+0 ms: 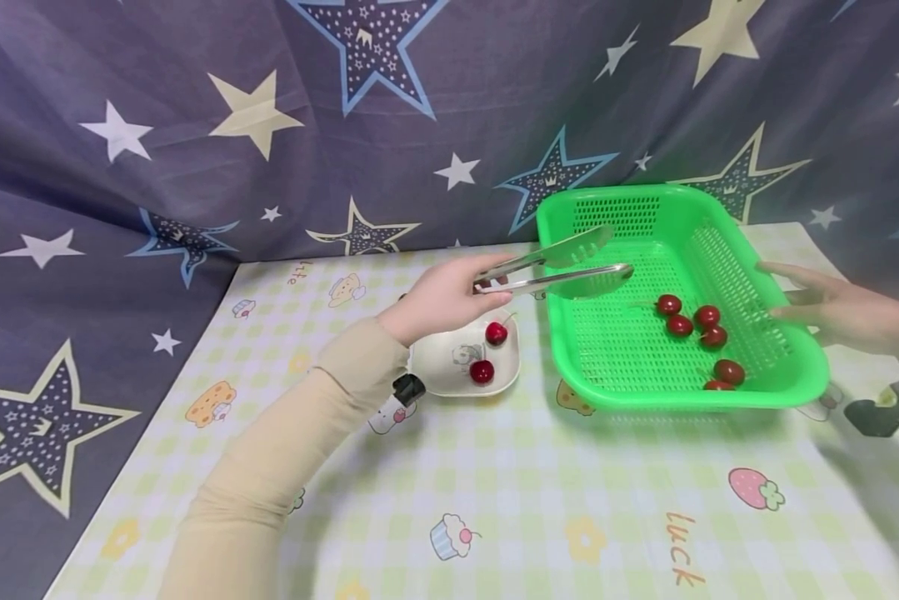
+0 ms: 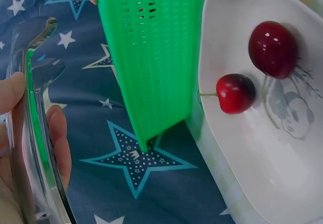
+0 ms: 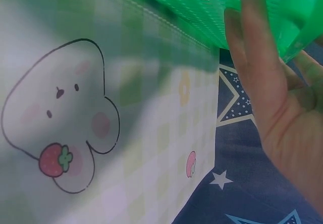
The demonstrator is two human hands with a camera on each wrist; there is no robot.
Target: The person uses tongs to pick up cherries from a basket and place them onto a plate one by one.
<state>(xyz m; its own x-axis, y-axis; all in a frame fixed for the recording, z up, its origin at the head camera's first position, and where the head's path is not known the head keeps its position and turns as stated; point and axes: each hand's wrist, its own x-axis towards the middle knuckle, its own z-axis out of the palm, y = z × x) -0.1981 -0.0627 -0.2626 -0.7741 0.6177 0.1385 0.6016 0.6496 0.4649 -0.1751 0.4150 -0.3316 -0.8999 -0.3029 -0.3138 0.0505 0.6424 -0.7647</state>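
Observation:
My left hand grips a pair of metal tongs with slotted ends. The ends stand apart over the left side of the green basket, with nothing held between them. Several red cherries lie toward the right and front of the basket floor. Below the left hand, a white dish with a panda print holds two cherries, one with its stem showing. My right hand rests against the basket's right rim, fingers extended and spread; part of it is hidden behind the rim in the right wrist view.
A pale checked cloth with cartoon prints covers the table. Behind it hangs a dark star-patterned curtain, close to the basket's back edge. The dish stands just left of the basket.

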